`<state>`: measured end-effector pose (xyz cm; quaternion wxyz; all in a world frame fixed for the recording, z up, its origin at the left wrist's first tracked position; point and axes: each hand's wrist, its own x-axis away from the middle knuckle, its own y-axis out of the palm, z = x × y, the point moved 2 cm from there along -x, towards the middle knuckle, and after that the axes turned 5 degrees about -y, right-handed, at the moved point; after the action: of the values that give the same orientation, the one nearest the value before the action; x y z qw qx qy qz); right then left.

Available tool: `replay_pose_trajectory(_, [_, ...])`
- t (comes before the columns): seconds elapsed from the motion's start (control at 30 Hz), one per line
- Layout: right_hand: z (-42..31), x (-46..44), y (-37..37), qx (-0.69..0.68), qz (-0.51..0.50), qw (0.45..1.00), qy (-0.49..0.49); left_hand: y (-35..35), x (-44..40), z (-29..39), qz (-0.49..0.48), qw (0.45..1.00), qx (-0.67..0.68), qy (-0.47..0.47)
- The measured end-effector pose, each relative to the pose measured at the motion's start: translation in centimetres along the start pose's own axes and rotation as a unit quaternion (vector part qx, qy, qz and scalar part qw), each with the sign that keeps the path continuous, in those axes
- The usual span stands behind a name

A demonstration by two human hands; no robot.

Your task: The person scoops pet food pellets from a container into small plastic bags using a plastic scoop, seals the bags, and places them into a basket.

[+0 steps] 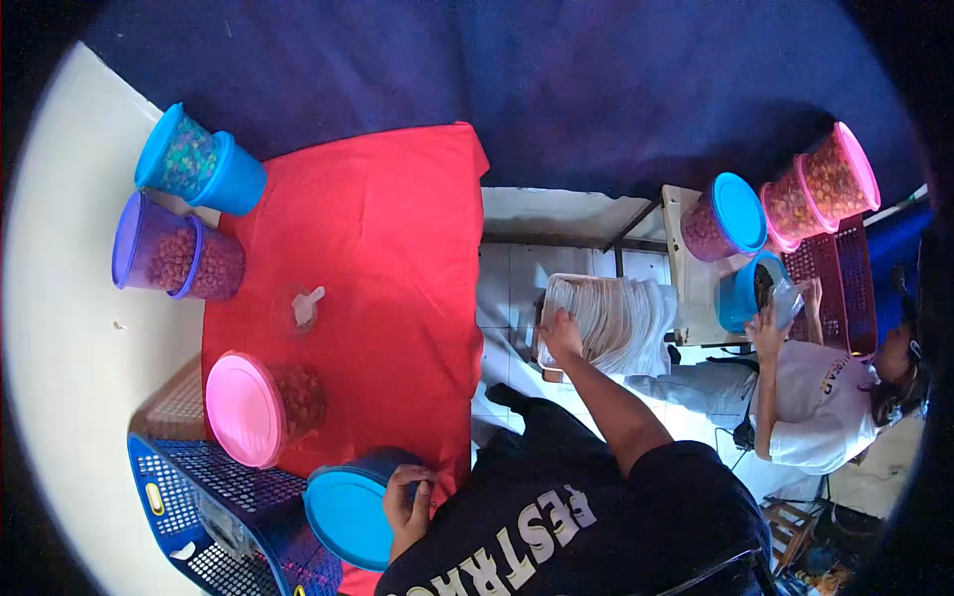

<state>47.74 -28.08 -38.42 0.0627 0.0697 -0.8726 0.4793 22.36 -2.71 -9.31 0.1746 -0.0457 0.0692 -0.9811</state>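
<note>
red cloth (397, 228) covers the table beside tiled floor (507, 273).

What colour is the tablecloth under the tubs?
The tablecloth is plain bright red; the head view shows it best.

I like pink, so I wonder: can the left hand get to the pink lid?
Probably yes. The left hand is by the blue lid, and only that seems to lie between it and the pink lid.

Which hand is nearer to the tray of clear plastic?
Right. The right hand is at the tray, over the clear plastic; the left hand is farther off, beside the blue lid.
</note>
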Motion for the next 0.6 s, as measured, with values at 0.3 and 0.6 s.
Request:
replay_pose_trajectory(0.3, [-0.8, -0.4, -1.0, 0.03, -0.029, 0.998, 0.046, -0.4, -0.6, -0.8, 0.001, 1.0, -0.017, 0.023])
replay_pose_trajectory(0.6, [0.2, -0.3, -3.2, 0.161, 0.0, 0.985, 0.063, -0.6, -0.8, -0.8, 0.013, 0.999, -0.034, -0.02])
